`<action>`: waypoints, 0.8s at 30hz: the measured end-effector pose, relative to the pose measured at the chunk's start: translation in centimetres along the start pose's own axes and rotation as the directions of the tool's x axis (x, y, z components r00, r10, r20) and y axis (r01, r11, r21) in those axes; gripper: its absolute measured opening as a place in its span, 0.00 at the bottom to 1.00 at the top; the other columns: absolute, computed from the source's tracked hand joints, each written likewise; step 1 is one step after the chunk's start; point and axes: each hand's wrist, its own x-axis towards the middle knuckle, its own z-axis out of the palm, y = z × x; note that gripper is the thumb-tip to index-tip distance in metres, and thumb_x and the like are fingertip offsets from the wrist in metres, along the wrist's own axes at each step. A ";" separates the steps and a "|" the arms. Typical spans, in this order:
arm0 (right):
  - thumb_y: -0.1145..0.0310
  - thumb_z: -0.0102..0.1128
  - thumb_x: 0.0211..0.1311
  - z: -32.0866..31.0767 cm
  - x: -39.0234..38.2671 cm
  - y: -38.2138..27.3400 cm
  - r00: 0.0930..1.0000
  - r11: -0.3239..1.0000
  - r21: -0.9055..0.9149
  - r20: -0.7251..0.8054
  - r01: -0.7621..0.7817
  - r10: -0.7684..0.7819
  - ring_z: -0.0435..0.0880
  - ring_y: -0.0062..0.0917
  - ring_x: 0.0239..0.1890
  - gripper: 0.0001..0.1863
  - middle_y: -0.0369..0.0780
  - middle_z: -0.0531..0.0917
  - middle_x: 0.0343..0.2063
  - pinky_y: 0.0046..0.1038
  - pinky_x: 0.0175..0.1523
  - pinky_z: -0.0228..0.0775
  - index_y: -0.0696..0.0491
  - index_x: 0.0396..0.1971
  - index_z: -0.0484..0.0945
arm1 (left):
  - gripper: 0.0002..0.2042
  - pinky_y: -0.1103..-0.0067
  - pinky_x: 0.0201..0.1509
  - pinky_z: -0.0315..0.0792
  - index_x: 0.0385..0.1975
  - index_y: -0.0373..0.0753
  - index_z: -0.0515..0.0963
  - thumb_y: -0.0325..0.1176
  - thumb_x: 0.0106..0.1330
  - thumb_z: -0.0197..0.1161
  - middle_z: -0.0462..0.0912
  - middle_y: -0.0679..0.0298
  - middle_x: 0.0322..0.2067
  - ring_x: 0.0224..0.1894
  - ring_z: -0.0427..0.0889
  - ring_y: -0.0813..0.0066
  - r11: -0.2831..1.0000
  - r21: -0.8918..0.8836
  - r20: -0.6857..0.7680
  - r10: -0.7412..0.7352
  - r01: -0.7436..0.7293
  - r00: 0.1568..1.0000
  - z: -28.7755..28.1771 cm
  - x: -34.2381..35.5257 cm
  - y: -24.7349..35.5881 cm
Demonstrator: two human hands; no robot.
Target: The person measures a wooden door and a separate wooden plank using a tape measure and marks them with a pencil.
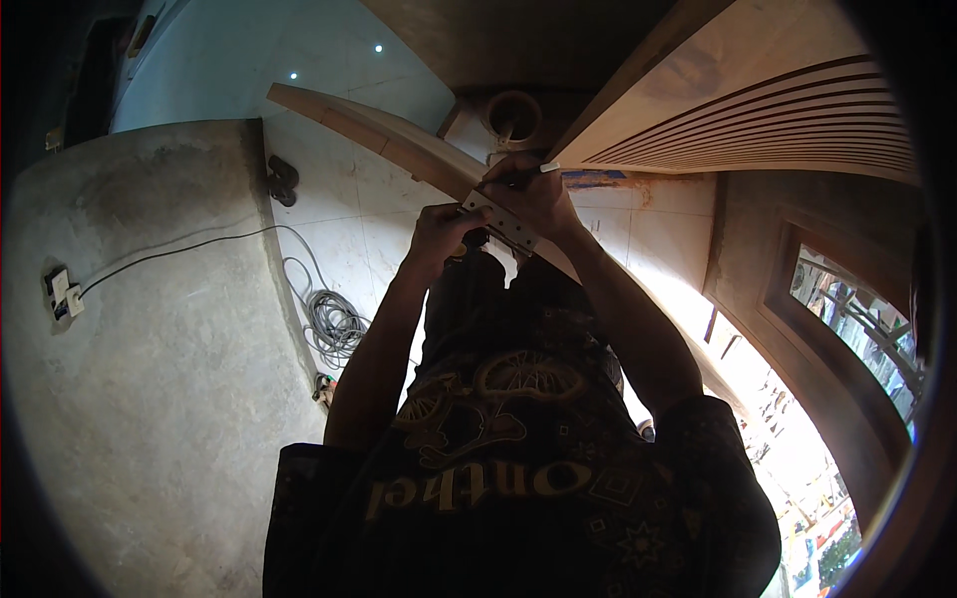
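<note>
A long wooden door panel (pixel 399 149) runs edge-up from the far left toward my body. On its narrow edge lies a flat metal hinge leaf (pixel 514 231) with several screw holes. My left hand (pixel 439 239) is closed on the hinge's left end, the thumb pressing on the metal. Just beyond the hinge, my right hand (pixel 543 207) grips a slim pen (pixel 544 169) with a pale end pointing right. Its tip appears to be by the hinge's far side, but the dark fingers hide the exact contact.
A grey cable runs from a wall socket (pixel 62 294) to a coil (pixel 334 327) on the tiled floor. Dark footwear (pixel 283 181) lies beside the concrete wall (pixel 179 399). A round bucket (pixel 513 118) stands ahead; a grooved wooden panel (pixel 758 110) rises at the right, above a bright opening.
</note>
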 end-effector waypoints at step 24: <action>0.75 0.73 0.61 0.2 0.1 -0.5 1.000 0.997 -0.071 0.028 0.006 -0.004 0.90 0.22 0.43 0.08 0.38 0.89 0.37 0.27 0.52 0.83 0.58 0.39 0.85 | 0.20 0.76 0.42 0.79 0.43 0.30 0.87 0.43 0.64 0.77 0.90 0.59 0.39 0.39 0.88 0.74 0.999 0.035 0.001 0.007 -0.007 1.000 -0.2 0.3 -0.3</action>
